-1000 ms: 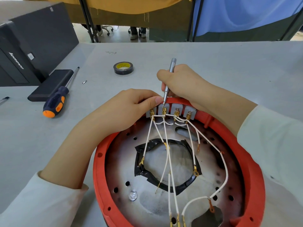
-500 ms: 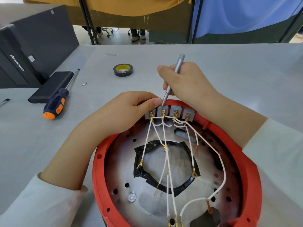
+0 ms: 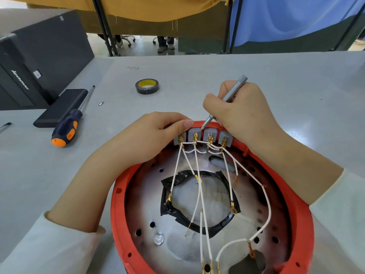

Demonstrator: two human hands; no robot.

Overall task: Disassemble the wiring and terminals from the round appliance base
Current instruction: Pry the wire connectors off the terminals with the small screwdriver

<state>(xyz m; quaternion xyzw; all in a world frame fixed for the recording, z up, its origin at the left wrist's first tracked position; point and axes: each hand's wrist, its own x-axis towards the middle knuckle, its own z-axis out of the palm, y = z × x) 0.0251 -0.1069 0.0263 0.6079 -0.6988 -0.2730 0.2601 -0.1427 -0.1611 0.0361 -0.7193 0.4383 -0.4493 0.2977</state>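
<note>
A: Red plastic rim, metal plate inside. The round appliance base [image 3: 116, 206] fills the lower centre and lower right of the frame, resting on the grey table [image 3: 296, 80].

B: Terminals?

A: Grey terminal blocks [image 3: 201, 136], four in a row at the base's upper edge, mid-frame. Brass connectors on each. White wires [image 3: 197, 204] fan downward from them across the plate, over a ring of black tape [image 3: 166, 196] around the centre opening.

B: Left hand?

A: Left hand [image 3: 158, 133] lies on the rim at the leftmost block, fingers curled, thumb tip pressed to the block's top edge. Whether the fingers grasp anything beneath, I cannot tell.

B: Right hand?

A: Right hand [image 3: 241, 111], just above the blocks, fingers curled round a slim grey screwdriver [image 3: 229, 94], held like a pen. Its tip sits at the top edge of the second block from the left.

B: Elsewhere?

A: Blue-and-orange screwdriver [image 3: 68, 125] at left, lying against a flat black box [image 3: 61, 107]. Roll of black tape with a yellow core [image 3: 147, 86] above centre. Small loose bit [image 3: 101, 103] between them. Black computer case [image 3: 39, 56] in the upper left.
</note>
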